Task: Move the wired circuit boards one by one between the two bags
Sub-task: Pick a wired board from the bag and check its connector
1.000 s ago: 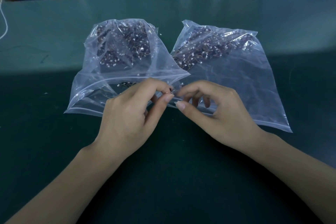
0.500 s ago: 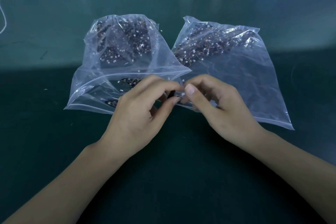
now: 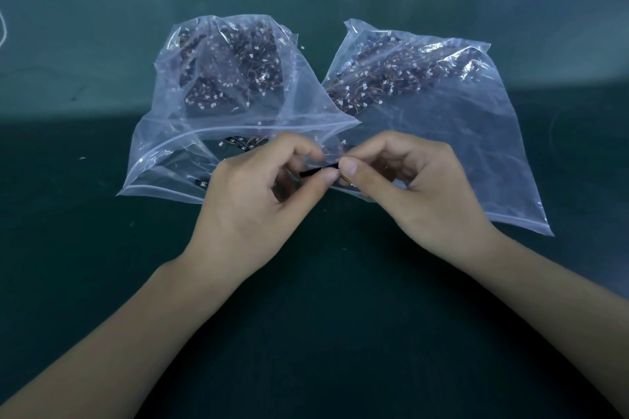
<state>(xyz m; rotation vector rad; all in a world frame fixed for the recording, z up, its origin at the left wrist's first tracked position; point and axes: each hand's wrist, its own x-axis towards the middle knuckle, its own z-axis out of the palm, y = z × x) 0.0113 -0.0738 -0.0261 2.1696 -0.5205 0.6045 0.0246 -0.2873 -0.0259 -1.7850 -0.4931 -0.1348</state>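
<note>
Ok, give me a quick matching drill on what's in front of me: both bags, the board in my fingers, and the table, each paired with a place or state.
Things:
1. left bag
2. right bag
3. black circuit board
4. table

States:
A. lying flat, boards heaped at its far end
B. dark green, bearing both bags
C. pinched between left hand and right hand
D. mouth gaping open toward the person

Pairs: 1-D, 2-A, 3-C, 4-B

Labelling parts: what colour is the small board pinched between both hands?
Black, a thin strip pinched between left hand and right hand; head view, the only one.
</note>
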